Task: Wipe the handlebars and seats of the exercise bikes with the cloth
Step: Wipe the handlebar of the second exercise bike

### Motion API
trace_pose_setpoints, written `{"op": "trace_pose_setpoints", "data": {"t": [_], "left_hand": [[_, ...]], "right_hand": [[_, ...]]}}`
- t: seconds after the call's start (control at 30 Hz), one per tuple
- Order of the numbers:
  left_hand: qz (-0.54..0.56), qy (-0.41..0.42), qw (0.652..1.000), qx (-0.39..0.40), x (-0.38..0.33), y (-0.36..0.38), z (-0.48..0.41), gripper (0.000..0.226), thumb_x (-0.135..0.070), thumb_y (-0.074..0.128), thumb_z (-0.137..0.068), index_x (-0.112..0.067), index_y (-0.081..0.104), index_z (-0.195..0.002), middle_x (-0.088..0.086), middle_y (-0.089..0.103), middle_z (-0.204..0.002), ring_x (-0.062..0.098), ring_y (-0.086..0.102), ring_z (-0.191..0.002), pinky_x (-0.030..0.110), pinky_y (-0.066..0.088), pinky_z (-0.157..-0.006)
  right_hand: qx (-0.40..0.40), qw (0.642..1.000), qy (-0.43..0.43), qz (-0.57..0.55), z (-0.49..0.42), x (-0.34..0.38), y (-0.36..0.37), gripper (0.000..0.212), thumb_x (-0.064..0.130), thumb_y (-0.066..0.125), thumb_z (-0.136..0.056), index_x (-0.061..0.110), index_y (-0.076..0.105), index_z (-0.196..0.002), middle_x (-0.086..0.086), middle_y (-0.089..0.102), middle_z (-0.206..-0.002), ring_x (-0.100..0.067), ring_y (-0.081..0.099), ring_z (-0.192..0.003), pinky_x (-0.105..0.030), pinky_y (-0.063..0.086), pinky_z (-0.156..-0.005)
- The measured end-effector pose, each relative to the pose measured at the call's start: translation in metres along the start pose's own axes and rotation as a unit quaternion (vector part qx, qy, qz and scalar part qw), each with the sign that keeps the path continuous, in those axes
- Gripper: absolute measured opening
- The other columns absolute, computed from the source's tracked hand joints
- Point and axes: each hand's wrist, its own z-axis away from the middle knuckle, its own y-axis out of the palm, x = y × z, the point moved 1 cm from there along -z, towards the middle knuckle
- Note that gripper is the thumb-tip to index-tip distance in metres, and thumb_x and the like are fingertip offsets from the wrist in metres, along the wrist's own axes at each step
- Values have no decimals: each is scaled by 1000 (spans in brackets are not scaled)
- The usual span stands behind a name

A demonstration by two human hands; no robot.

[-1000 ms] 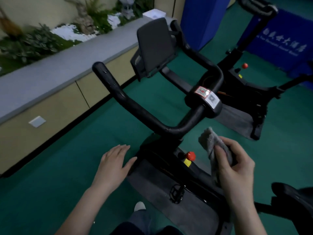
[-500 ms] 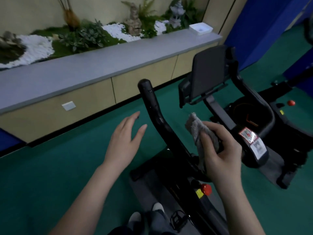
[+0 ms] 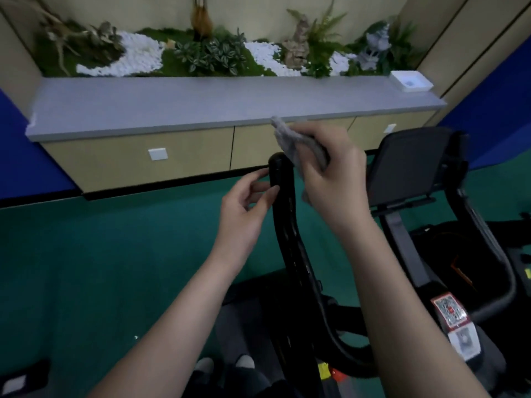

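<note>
The right hand (image 3: 333,179) holds the grey cloth (image 3: 287,142) tight in a bunch, its fingers (image 3: 313,130) curled round it; the cloth is up at the round top end of the black handlebar (image 3: 283,214), on its right side, and it looks to touch there, though the picture is a bit blurry. The left hand (image 3: 244,208) is on the other side of the same bar; its fingers (image 3: 263,193) are loosely bent and only their tips touch the bar, so it holds nothing. The bar curves down to the bike (image 3: 304,317) below; a dark screen holder (image 3: 408,168) stands to the right; a long grey desk (image 3: 201,107) runs along the wall behind.

I think the wiping of this bar is just starting at the top; a few things could go wrong from here. The cloth is scrunched up small, so it may rub only one side and leave the back of the bar dirty; wrapping it round would help. The top end is round and smooth, so the hand could slide off if it pushes too hard. The left fingertips sit right where the cloth has to go down, so they could get in the way, or put new marks on the clean part. That hand is barely holding, so the bar might wobble; the seat is not in view, and it could be forgotten.
</note>
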Motion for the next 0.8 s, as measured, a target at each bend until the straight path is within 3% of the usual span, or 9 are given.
{"op": "trace_pose_setpoints", "data": {"t": [0.1,0.2,0.27,0.37,0.5,0.57,0.67,0.8], "left_hand": [[26,-15,1000,-8,-2,2,1,26,2,60,-88,-17,62,-106,-1,64,-81,-3,60,-74,13,47,-71],[45,-21,999,-14,-2,2,1,27,4,61,-87,-16,63,-105,-2,63,-78,-6,60,-69,10,46,-68],[48,-27,998,-16,-2,2,1,28,3,62,-87,-13,62,-109,0,63,-78,-6,60,-69,9,46,-68],[48,-29,998,-16,-1,0,1,30,2,63,-86,-9,61,-114,0,63,-79,-6,60,-69,9,45,-67],[48,-35,998,-16,-1,1,1,32,1,63,-87,-7,61,-117,0,63,-79,-6,61,-70,9,45,-67],[52,-39,998,-18,-1,1,1,31,2,63,-87,-9,61,-116,2,64,-82,-6,61,-71,9,46,-68],[53,-49,997,-15,-1,0,1,30,-2,63,-88,-12,62,-116,5,65,-87,-2,63,-77,9,46,-71],[45,-67,997,-7,1,-4,3,26,-12,58,-93,-13,62,-119,15,63,-98,8,61,-86,14,49,-71]], "right_hand": [[161,986,-19,41,-30,1,12,22,2,54,-90,10,69,-104,-1,67,-96,-19,58,-94,-20,40,-73],[259,963,24,66,-46,-6,15,21,8,50,-93,12,69,-99,1,64,-75,-4,55,-57,-13,39,-51],[255,963,77,50,-44,-12,10,20,10,46,-94,11,66,-94,-2,60,-64,-10,55,-45,-20,41,-39],[203,971,118,44,-31,-18,10,22,8,43,-94,10,65,-94,-10,66,-79,-22,62,-72,-26,44,-55],[160,967,197,19,-28,-18,18,23,6,40,-95,5,61,-87,-17,64,-80,-30,58,-72,-23,39,-52],[139,964,223,28,-17,-17,20,25,9,38,-96,10,53,-76,-9,56,-70,-26,49,-62,-25,33,-48],[103,963,248,37,13,-11,24,22,15,37,-98,12,49,-81,-1,49,-67,-10,43,-57,-31,27,-48],[72,964,257,16,43,-11,26,17,11,39,-98,10,49,-84,1,48,-62,-19,44,-57,-30,32,-53]]}}
